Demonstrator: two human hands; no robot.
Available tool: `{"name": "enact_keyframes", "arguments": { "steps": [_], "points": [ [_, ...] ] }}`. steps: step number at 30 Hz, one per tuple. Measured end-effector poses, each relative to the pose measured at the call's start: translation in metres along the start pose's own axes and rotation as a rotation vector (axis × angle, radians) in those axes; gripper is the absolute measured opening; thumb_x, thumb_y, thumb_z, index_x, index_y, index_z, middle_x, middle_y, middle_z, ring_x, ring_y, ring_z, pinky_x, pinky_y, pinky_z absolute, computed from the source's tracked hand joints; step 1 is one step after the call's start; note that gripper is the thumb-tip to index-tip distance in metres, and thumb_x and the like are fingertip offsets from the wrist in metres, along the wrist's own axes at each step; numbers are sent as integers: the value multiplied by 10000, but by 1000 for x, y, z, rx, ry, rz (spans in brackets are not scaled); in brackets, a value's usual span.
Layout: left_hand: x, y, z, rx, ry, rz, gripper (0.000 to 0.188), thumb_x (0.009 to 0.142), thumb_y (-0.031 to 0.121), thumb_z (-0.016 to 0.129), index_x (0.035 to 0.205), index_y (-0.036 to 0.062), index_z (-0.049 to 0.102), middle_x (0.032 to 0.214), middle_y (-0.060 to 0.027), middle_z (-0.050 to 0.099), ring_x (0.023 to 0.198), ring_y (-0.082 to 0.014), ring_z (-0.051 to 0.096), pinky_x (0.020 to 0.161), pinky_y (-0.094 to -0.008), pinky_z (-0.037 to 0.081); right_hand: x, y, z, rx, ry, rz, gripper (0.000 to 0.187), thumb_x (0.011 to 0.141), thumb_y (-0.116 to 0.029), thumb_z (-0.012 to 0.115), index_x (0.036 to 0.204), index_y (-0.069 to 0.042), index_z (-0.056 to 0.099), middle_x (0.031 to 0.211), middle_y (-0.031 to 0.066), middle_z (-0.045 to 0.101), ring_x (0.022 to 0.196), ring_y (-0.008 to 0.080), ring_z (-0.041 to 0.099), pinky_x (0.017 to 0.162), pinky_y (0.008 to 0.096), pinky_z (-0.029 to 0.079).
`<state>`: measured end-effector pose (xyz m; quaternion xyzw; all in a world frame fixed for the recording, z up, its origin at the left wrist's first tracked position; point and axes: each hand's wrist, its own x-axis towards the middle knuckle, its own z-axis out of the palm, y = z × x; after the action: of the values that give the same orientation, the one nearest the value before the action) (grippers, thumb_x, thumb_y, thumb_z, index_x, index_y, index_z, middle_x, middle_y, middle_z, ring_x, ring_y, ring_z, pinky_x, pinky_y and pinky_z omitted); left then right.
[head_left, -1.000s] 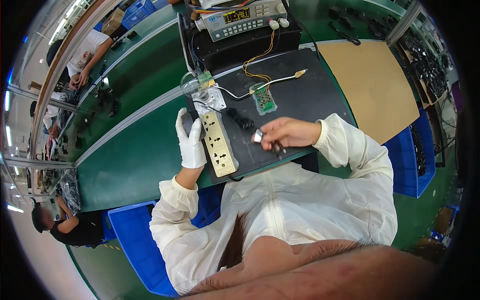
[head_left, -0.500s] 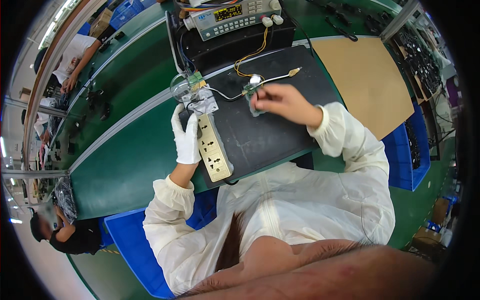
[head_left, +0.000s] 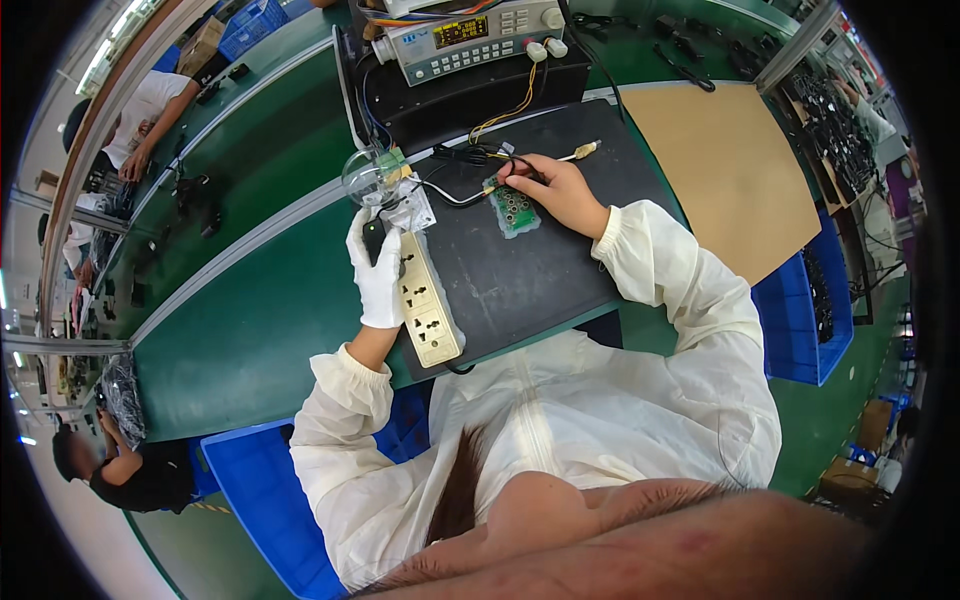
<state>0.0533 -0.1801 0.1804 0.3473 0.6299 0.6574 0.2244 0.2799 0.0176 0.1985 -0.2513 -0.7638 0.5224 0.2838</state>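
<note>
My left hand (head_left: pixel 379 290), in a white glove, grips a black power adapter (head_left: pixel 374 236) at the far end of a cream power strip (head_left: pixel 429 310). Whether the adapter's pins sit in a socket is hidden. Beyond it a clear glass bulb (head_left: pixel 367 178) stands next to a silvery sheet (head_left: pixel 413 208). My bare right hand (head_left: pixel 566 194) pinches a thin black cable (head_left: pixel 518 160) over the far end of a green circuit board (head_left: pixel 515 214); the cable's tip is hidden by the fingers. A white cable (head_left: pixel 437 188) runs from near the bulb to the board.
A black mat (head_left: pixel 500 300) lies under the board and strip. Behind stands a power supply (head_left: pixel 475 40) on a black box. Brown cardboard (head_left: pixel 725 170) lies to the right, with a blue bin (head_left: pixel 790 320) beside it. Other people work at the left.
My right hand has shifted slightly left and closed in on the board's far end, uncovering more of the board. A dark cable bundle now lies behind it. My left hand stays by the strip.
</note>
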Motion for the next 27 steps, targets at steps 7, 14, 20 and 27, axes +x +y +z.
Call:
{"name": "enact_keyframes", "arguments": {
  "steps": [7, 14, 20, 27],
  "points": [
    [-8, 16, -1, -60, -8, -83, 505, 1007, 247, 609, 1450, 68, 448, 1356, -93, 529, 1218, -185, 512, 1057, -303, 395, -5, -1, 5, -215, 42, -224, 197, 931, -95, 701, 1102, 3, 704, 1015, 85, 730, 930, 164, 681, 854, 277, 534],
    [66, -51, -66, -373, 235, 21, 477, 1016, 244, 596, 1421, 25, 471, 1346, -126, 553, 1223, -227, 550, 1067, -341, 424, 1, 10, 3, -356, 45, -333, 209, 904, -77, 722, 1093, 11, 699, 1030, 113, 704, 1019, 219, 655, 881, 306, 526],
    [177, -81, -201, 649, 517, 183, 616, 896, 322, 747, 1376, -2, 536, 1240, -172, 587, 1113, -274, 590, 1017, -382, 454, -3, 7, 2, -107, 63, -234, 226, 972, -61, 631, 1182, 21, 645, 1122, 109, 678, 1044, 194, 644, 923, 295, 494],
    [226, -63, -266, 830, 936, -121, 856, 825, 580, 729, 1436, 22, 510, 1432, -201, 532, 1284, -351, 537, 1074, -408, 428, -2, 21, -1, -37, 184, -181, 288, 1086, -154, 417, 1253, 7, 588, 1155, 81, 648, 1078, 155, 614, 980, 272, 442]
  ]
}}
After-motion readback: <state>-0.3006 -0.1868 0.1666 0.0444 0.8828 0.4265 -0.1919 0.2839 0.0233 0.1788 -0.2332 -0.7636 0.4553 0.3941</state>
